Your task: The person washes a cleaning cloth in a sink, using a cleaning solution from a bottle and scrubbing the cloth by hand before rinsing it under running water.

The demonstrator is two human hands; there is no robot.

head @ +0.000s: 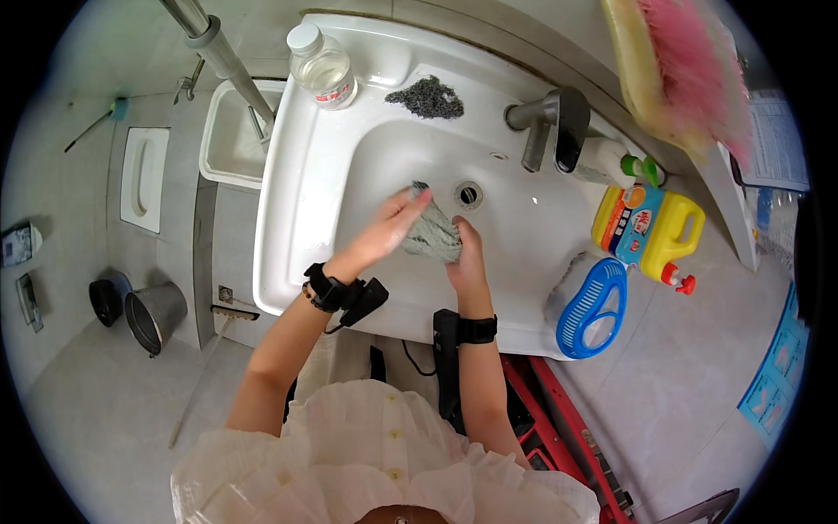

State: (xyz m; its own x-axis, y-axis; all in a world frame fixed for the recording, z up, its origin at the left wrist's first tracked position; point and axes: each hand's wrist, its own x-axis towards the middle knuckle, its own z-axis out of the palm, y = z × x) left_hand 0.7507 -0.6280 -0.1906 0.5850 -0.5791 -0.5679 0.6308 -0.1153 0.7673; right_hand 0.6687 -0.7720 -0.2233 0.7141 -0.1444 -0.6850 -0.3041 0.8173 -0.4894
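Note:
A grey-green cloth (pixel 432 236), bunched and wet-looking, is stretched between my two hands over the basin of a white ceramic washbasin (pixel 510 275). My left hand (pixel 396 219) grips its upper end, thumb laid along the top. Around its lower right side, my right hand (pixel 468 245) is closed, with the thumb pointing up. The drain hole (pixel 469 194) lies just beyond the cloth, uncovered. On the back ledge sits a dark clump of steel wool (pixel 429 98). Behind the drain stands a grey metal faucet (pixel 546 128); I see no water running from it.
A clear bottle with a white cap (pixel 324 69) stands at the basin's back left corner. Along the right are a green-topped pump bottle (pixel 609 162), a yellow detergent jug (pixel 648 229) and a blue plastic basket (pixel 592 308). A pink fluffy duster (pixel 687 65) hangs at upper right.

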